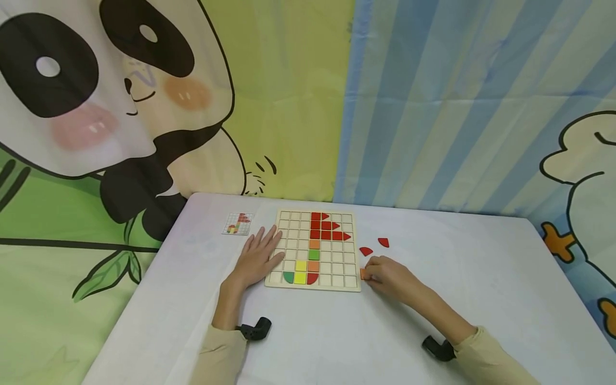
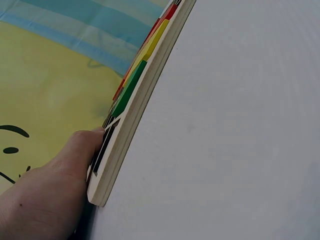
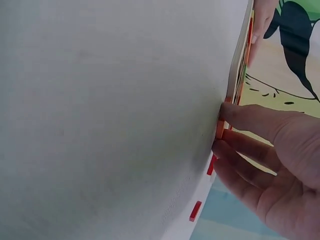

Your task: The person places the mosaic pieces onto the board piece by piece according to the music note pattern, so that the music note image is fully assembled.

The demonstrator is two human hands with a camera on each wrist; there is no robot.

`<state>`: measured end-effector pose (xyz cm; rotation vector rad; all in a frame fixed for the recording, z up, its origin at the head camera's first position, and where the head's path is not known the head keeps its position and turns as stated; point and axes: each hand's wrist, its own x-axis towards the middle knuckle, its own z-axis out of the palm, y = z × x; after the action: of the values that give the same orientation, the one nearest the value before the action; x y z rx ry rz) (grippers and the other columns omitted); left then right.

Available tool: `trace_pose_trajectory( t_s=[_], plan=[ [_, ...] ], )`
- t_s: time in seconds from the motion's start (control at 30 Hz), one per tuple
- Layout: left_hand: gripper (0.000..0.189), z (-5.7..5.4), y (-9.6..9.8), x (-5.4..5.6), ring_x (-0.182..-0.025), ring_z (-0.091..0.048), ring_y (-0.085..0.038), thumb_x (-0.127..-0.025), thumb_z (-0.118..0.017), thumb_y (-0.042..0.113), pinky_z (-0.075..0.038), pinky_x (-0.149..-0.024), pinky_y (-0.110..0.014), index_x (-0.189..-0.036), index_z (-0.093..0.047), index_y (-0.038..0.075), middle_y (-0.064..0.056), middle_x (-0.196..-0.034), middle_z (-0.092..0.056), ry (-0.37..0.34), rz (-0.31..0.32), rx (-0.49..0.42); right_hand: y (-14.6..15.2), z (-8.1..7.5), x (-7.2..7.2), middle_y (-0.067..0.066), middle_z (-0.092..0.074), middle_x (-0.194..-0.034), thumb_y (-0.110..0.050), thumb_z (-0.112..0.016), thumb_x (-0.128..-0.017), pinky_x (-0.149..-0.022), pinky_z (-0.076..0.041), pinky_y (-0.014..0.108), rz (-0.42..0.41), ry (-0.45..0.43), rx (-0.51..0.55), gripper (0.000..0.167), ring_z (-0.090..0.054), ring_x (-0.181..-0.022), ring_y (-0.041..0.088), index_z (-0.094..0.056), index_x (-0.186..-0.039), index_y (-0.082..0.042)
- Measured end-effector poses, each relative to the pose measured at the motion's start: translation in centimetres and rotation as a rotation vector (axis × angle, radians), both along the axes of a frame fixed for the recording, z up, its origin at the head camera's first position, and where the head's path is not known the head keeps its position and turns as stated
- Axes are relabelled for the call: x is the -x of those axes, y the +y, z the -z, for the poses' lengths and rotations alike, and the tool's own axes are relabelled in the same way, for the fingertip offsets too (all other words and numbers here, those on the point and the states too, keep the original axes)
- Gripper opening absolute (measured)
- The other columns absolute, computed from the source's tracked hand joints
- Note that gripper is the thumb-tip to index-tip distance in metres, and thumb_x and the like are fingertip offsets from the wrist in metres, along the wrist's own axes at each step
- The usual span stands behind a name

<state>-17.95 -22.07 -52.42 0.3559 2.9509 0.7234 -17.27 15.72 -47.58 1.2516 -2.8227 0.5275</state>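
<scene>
A pale wooden grid board [image 1: 339, 264] lies flat on the table, with red squares and pointed red tiles near its top. Lower down, an orange tile [image 1: 314, 244] and a green square [image 1: 314, 255] lead to yellow, orange, dark green and red tiles. My left hand [image 1: 256, 261] rests on the board's left edge, fingers spread and straight; the left wrist view has its thumb at the board's corner. Beside the board's right edge, my right hand [image 1: 391, 277] pinches a small orange square tile [image 3: 220, 129] between thumb and fingers, close over the table.
Two loose red rounded tiles lie right of the board, one nearer [image 1: 366, 251] and one farther [image 1: 383, 242]. A small pattern card [image 1: 238, 223] sits left of the board. Behind the white table [image 1: 308, 342] hangs a printed cloth [image 1: 289, 107] with a panda.
</scene>
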Motion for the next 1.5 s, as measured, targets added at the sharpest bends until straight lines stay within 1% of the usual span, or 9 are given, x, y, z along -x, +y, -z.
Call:
trace_pose_trajectory(
  t_s=[0.2,0.4,0.57,0.7,0.87,1.1,1.23,1.37,1.5],
  plan=[
    [0.069,0.0,-0.1,0.0,-0.162,-0.003,-0.035,-0.107,-0.05,0.045,-0.004,-0.129,-0.059,-0.165,-0.027,0.014,-0.006,-0.175,-0.014,0.003,0.0,-0.001,0.0,-0.1,0.6,-0.001,-0.07,-0.087,-0.001,-0.085,-0.081,-0.069,-0.057,0.022,-0.021,0.0,0.002,0.013,-0.061,-0.079,0.012,-0.076,-0.085,-0.009],
    [0.07,0.1,-0.1,0.1,-0.163,-0.002,-0.035,-0.107,-0.049,0.045,-0.003,-0.13,-0.059,-0.165,-0.026,0.014,-0.006,-0.175,-0.013,0.003,0.004,0.0,-0.3,-1.4,0.4,0.0,-0.074,-0.089,-0.002,-0.084,-0.083,-0.071,-0.059,0.025,-0.006,-0.053,0.107,0.011,-0.066,-0.081,0.016,-0.078,-0.09,-0.008],
    [0.07,0.1,-0.1,0.0,-0.163,-0.002,-0.035,-0.107,-0.048,0.046,-0.003,-0.129,-0.059,-0.165,-0.026,0.015,-0.006,-0.175,-0.013,-0.001,-0.001,0.009,-3.6,-3.1,-0.5,0.0,-0.074,-0.098,-0.005,-0.082,-0.087,-0.077,-0.06,0.026,-0.076,-0.157,0.13,0.015,-0.067,-0.091,0.018,-0.079,-0.101,-0.009],
    [0.069,0.0,0.0,0.0,-0.162,-0.003,-0.035,-0.108,-0.048,0.045,-0.003,-0.13,-0.059,-0.165,-0.026,0.014,-0.007,-0.175,-0.013,-0.001,0.002,0.013,-7.6,-3.8,-0.8,-0.001,-0.074,-0.098,-0.013,-0.082,-0.089,-0.08,-0.058,0.022,-0.168,-0.173,0.097,0.013,-0.066,-0.092,0.017,-0.08,-0.102,-0.01],
    [0.069,0.1,0.0,-0.1,-0.162,-0.003,-0.035,-0.108,-0.047,0.045,-0.003,-0.129,-0.059,-0.165,-0.026,0.014,-0.007,-0.175,-0.014,0.002,0.005,0.012,-12.4,-3.4,0.1,0.001,-0.074,-0.095,-0.015,-0.081,-0.091,-0.076,-0.055,0.017,-0.225,-0.161,0.065,0.011,-0.065,-0.084,0.013,-0.081,-0.1,-0.008],
    [0.069,0.0,0.1,-0.1,-0.162,-0.004,-0.036,-0.108,-0.049,0.045,-0.003,-0.129,-0.061,-0.165,-0.027,0.015,-0.007,-0.175,-0.015,0.014,0.002,0.01,-16.7,-2.4,1.9,0.001,-0.072,-0.092,-0.017,-0.078,-0.094,-0.072,-0.051,0.018,-0.18,-0.147,-0.119,0.012,-0.06,-0.08,0.011,-0.082,-0.101,-0.009],
    [0.069,0.0,0.2,-0.1,-0.162,-0.004,-0.036,-0.108,-0.05,0.045,-0.003,-0.129,-0.061,-0.165,-0.026,0.015,-0.007,-0.175,-0.015,0.008,0.007,0.015,-17.8,-2.0,2.5,0.002,-0.07,-0.09,-0.014,-0.077,-0.095,-0.072,-0.052,0.021,-0.153,-0.103,-0.187,0.008,-0.06,-0.079,0.013,-0.081,-0.099,-0.009],
    [0.069,0.0,0.0,-0.1,-0.162,-0.004,-0.036,-0.108,-0.05,0.045,-0.003,-0.129,-0.061,-0.165,-0.026,0.015,-0.007,-0.175,-0.015,0.003,0.003,0.024,-18.1,-2.0,2.6,0.002,-0.069,-0.088,-0.013,-0.075,-0.096,-0.072,-0.051,0.022,-0.166,-0.087,-0.177,0.008,-0.059,-0.078,0.014,-0.081,-0.094,-0.009],
    [0.068,0.1,0.0,0.0,-0.162,-0.004,-0.036,-0.108,-0.048,0.045,-0.004,-0.129,-0.061,-0.165,-0.026,0.015,-0.007,-0.175,-0.014,-0.002,0.001,0.028,-17.7,-1.5,2.6,0.002,-0.069,-0.092,-0.019,-0.074,-0.098,-0.071,-0.051,0.02,-0.209,-0.063,-0.139,0.014,-0.06,-0.081,0.014,-0.083,-0.091,-0.011]
  ],
)
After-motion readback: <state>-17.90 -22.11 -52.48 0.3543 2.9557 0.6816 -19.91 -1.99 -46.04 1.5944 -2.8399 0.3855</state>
